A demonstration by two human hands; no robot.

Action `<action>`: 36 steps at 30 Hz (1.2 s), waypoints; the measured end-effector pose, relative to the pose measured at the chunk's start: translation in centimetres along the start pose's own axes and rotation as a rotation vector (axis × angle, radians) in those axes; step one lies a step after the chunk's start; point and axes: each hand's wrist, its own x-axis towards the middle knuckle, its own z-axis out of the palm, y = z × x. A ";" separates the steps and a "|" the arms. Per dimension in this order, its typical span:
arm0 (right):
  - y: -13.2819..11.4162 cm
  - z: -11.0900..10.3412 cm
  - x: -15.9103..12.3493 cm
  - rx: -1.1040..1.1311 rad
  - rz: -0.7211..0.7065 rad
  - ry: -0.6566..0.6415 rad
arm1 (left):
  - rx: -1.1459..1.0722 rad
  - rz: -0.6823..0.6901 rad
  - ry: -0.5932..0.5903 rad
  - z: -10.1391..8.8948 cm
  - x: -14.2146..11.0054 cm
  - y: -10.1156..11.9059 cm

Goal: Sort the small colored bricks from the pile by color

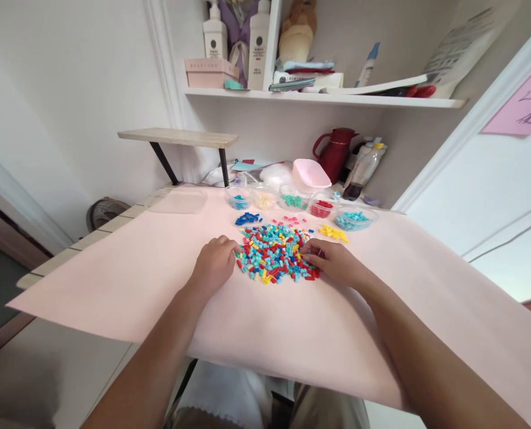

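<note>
A heap of small mixed-colour beads, red, teal, yellow and pink, lies on a pale pink sheet that covers the table. My left hand rests at the heap's left edge with its fingers curled down onto the sheet. At the heap's right edge my right hand has its fingertips pinched among the red beads. Little sorted piles lie behind the heap: blue, pink and yellow.
Several clear bowls stand in a row behind: blue, yellow, green, red, teal. An empty clear tray, a pink bowl, a red jug and a wooden riser stand further back.
</note>
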 end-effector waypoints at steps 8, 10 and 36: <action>-0.1 0.0 -0.1 0.013 0.016 -0.010 | 0.010 0.006 -0.001 -0.1 -0.1 0.1; 0.0 0.0 -0.1 0.001 0.019 -0.009 | 0.014 0.009 0.000 -0.1 -0.1 0.1; -0.3 -0.1 -0.1 -0.008 0.018 -0.026 | 0.045 0.004 -0.015 -0.4 -0.2 0.5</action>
